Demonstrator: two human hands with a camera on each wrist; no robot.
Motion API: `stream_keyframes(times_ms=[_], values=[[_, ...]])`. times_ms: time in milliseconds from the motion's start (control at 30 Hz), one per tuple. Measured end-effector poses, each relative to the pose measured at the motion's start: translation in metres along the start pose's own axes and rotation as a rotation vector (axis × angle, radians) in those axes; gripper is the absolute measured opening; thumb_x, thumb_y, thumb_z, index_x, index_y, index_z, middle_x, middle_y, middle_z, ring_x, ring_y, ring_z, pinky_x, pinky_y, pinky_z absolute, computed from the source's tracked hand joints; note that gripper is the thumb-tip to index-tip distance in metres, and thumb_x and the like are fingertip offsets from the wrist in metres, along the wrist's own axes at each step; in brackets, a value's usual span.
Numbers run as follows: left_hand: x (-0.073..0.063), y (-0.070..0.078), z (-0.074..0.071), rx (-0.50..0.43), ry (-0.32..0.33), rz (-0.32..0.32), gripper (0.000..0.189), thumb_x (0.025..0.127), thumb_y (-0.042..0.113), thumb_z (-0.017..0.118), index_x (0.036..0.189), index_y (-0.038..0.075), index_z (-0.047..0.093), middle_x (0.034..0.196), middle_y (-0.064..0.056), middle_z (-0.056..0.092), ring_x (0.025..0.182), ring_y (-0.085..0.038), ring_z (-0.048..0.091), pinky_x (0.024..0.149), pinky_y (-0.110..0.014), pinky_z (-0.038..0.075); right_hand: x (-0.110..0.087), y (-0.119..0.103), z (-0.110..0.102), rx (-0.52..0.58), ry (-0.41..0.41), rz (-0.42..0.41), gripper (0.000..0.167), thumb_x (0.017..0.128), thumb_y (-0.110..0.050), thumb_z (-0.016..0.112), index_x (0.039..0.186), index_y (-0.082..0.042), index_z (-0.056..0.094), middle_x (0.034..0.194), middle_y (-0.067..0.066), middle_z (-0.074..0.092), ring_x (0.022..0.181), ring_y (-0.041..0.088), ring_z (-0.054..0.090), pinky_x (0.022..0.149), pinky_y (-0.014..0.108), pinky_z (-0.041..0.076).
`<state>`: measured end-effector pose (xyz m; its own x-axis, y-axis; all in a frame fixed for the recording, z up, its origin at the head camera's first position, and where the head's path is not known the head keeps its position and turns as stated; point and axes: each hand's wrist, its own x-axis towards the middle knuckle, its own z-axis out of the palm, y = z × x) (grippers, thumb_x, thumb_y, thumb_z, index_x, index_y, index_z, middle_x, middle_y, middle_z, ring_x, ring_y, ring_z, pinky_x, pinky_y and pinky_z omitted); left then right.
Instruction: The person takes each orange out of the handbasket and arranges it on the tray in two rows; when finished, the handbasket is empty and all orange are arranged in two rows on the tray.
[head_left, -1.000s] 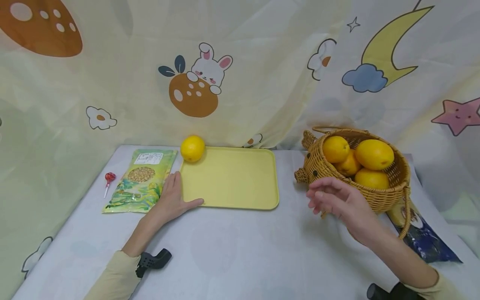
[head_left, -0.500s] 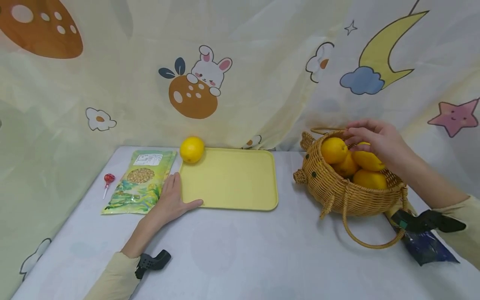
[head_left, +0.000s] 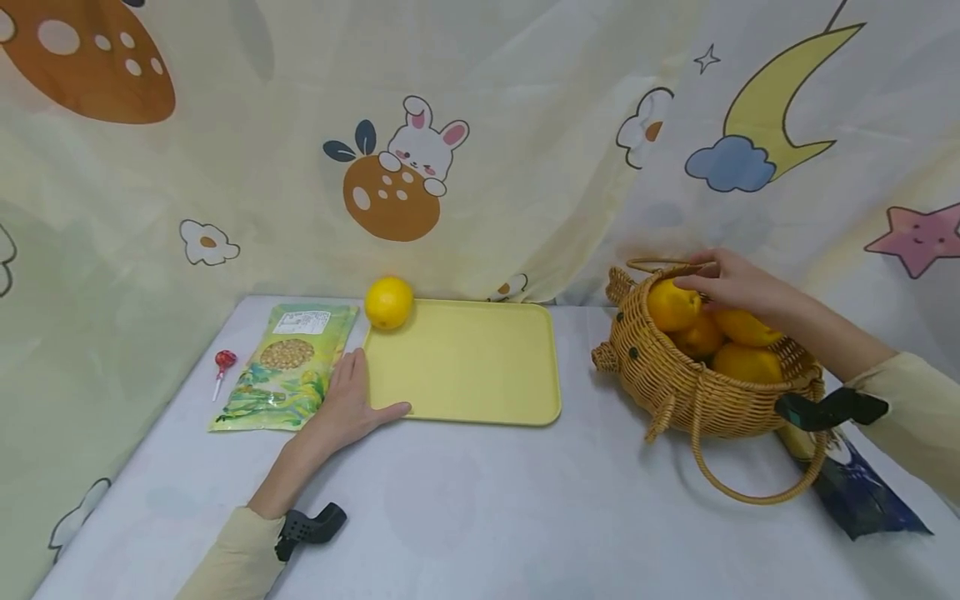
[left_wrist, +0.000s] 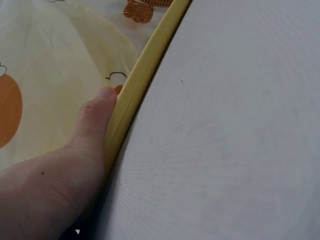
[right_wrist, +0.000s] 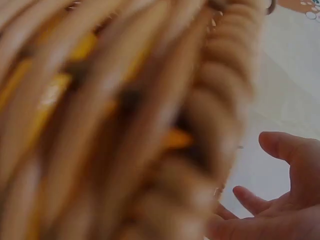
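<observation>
Four yellow fruits (head_left: 742,364) sit in the wicker basket (head_left: 678,383) under the right hand (head_left: 738,285), its thumb and fingers parted. The left hand (head_left: 347,410) (thumb along the near rim) rests, unclenched, against the yellow tray (head_left: 465,358).

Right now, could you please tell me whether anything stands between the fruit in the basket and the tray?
Yes: the side of the basket with the snout stands between its fruit and the tray; nothing else visible does.
</observation>
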<state>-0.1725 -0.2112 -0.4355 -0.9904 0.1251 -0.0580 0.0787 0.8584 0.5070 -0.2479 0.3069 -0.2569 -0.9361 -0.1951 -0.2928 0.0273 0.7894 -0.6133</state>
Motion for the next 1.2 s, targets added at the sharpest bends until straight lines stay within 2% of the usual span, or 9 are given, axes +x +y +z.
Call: stream_keyframes(times_ms=[100, 200, 333, 467, 700, 800, 900, 1033, 1200], values=[[0.0, 0.0, -0.001, 0.0, -0.01, -0.007, 0.128, 0.077, 0.065, 0.069, 0.151, -0.01, -0.004, 0.159, -0.032, -0.004, 0.148, -0.046, -0.001, 0.119, -0.062, 0.008, 0.003, 0.0, 0.002, -0.022, -0.023, 0.004, 0.082, 0.101, -0.046, 0.043, 0.148, 0.012, 0.008, 0.149, 0.042, 0.016, 0.131, 0.056, 0.031, 0.103, 0.06, 0.042], [0.0, 0.0, 0.0, 0.002, -0.01, -0.011, 0.129, 0.076, 0.066, 0.068, 0.151, -0.01, -0.004, 0.159, -0.031, -0.005, 0.148, -0.046, -0.001, 0.119, -0.062, 0.008, 0.006, 0.005, 0.009, -0.009, -0.066, -0.042, 0.075, 0.101, -0.043, 0.044, 0.146, 0.011, 0.017, 0.145, 0.036, 0.028, 0.124, 0.047, 0.042, 0.098, 0.05, 0.047], [-0.001, -0.001, 0.002, 0.01, -0.001, -0.003, 0.127, 0.077, 0.064, 0.07, 0.151, -0.01, -0.003, 0.159, -0.032, -0.002, 0.148, -0.047, 0.002, 0.119, -0.061, 0.009, 0.01, 0.013, 0.02, 0.073, -0.121, -0.052, 0.072, 0.102, -0.039, 0.045, 0.147, 0.007, 0.014, 0.14, 0.028, 0.03, 0.116, 0.033, 0.042, 0.089, 0.033, 0.041], [-0.002, -0.001, 0.003, 0.01, 0.006, 0.007, 0.126, 0.077, 0.061, 0.07, 0.15, -0.011, -0.002, 0.159, -0.032, 0.0, 0.147, -0.047, 0.004, 0.119, -0.061, 0.01, 0.01, 0.013, 0.022, 0.09, -0.127, -0.005, 0.08, 0.1, -0.043, 0.049, 0.148, 0.005, 0.007, 0.143, 0.028, 0.022, 0.119, 0.036, 0.035, 0.093, 0.039, 0.037], [-0.001, -0.001, 0.004, 0.005, 0.0, 0.013, 0.126, 0.077, 0.062, 0.07, 0.15, -0.011, -0.003, 0.159, -0.032, -0.001, 0.147, -0.047, 0.003, 0.119, -0.061, 0.01, 0.011, 0.012, 0.018, -0.034, -0.054, 0.004, 0.083, 0.097, -0.039, 0.054, 0.144, 0.01, 0.009, 0.146, 0.037, 0.015, 0.125, 0.049, 0.03, 0.1, 0.058, 0.033], [-0.001, 0.0, 0.003, 0.0, -0.011, 0.006, 0.127, 0.078, 0.063, 0.069, 0.15, -0.011, -0.003, 0.159, -0.032, -0.003, 0.147, -0.047, 0.0, 0.119, -0.061, 0.008, 0.012, 0.014, 0.016, -0.068, -0.042, 0.0, 0.081, 0.096, -0.039, 0.055, 0.143, 0.01, 0.01, 0.145, 0.037, 0.018, 0.119, 0.046, 0.033, 0.09, 0.052, 0.04], [-0.001, 0.001, 0.003, -0.005, -0.019, -0.002, 0.127, 0.078, 0.063, 0.069, 0.151, -0.011, -0.004, 0.159, -0.031, -0.005, 0.148, -0.047, -0.001, 0.119, -0.061, 0.007, 0.013, 0.015, 0.015, -0.076, -0.036, -0.021, 0.079, 0.096, -0.038, 0.057, 0.141, 0.009, 0.013, 0.142, 0.035, 0.022, 0.113, 0.041, 0.036, 0.082, 0.043, 0.041], [0.0, 0.0, 0.003, -0.001, -0.016, 0.003, 0.126, 0.078, 0.063, 0.069, 0.151, -0.011, -0.004, 0.159, -0.031, -0.004, 0.148, -0.047, 0.0, 0.119, -0.061, 0.008, 0.013, 0.014, 0.013, -0.123, -0.021, -0.052, 0.078, 0.093, -0.038, 0.061, 0.14, 0.01, 0.022, 0.138, 0.033, 0.029, 0.114, 0.042, 0.038, 0.087, 0.047, 0.041], [0.0, -0.001, 0.002, 0.004, -0.001, 0.011, 0.126, 0.078, 0.062, 0.069, 0.15, -0.011, -0.004, 0.159, -0.032, -0.003, 0.147, -0.046, 0.001, 0.119, -0.061, 0.009, 0.013, 0.011, 0.009, -0.208, -0.045, -0.062, 0.079, 0.09, -0.042, 0.064, 0.144, 0.004, 0.03, 0.136, 0.028, 0.037, 0.111, 0.04, 0.043, 0.085, 0.046, 0.043]])
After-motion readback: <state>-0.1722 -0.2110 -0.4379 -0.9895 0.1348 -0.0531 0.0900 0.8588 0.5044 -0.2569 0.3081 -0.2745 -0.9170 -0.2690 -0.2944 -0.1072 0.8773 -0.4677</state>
